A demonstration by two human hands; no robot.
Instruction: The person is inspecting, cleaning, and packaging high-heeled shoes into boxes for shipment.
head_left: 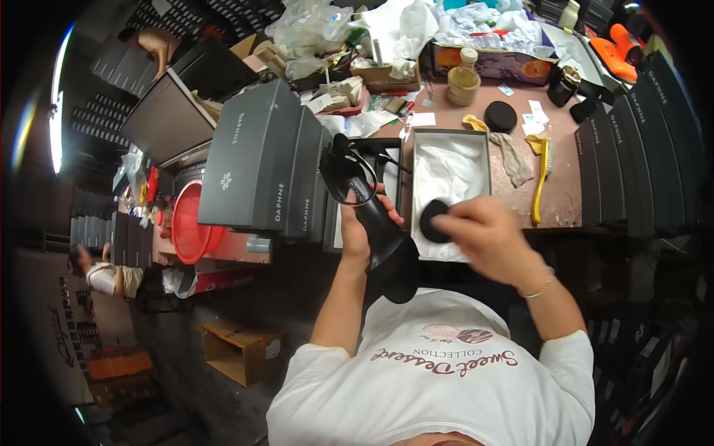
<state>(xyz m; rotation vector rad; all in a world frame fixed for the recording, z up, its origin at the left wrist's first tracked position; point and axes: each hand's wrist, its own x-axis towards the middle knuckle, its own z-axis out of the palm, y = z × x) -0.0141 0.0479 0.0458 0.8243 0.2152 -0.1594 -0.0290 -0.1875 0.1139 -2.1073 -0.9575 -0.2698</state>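
My left hand (pixel 357 230) is closed round a black strappy shoe (pixel 387 236), holding it tilted with the ankle strap up and away from me and the toe toward my shirt. In my right hand (pixel 483 236) is a round black sponge pad (pixel 433 221), gripped by its edge and apart from the shoe. Behind the pad lies an open shoebox (pixel 489 163) lined with white tissue paper (pixel 448 167). The far end of the shoe overlaps dark things on the table, so its outline is hard to make out there.
Dark grey shoeboxes (pixel 249 160) are stacked at the left, more (pixel 632 163) at the right. A yellow brush (pixel 543 182), a cloth (pixel 512 160), a round black disc (pixel 500 117) and a jar (pixel 462 85) sit beyond the box. A red basin (pixel 195 221) stands farther left.
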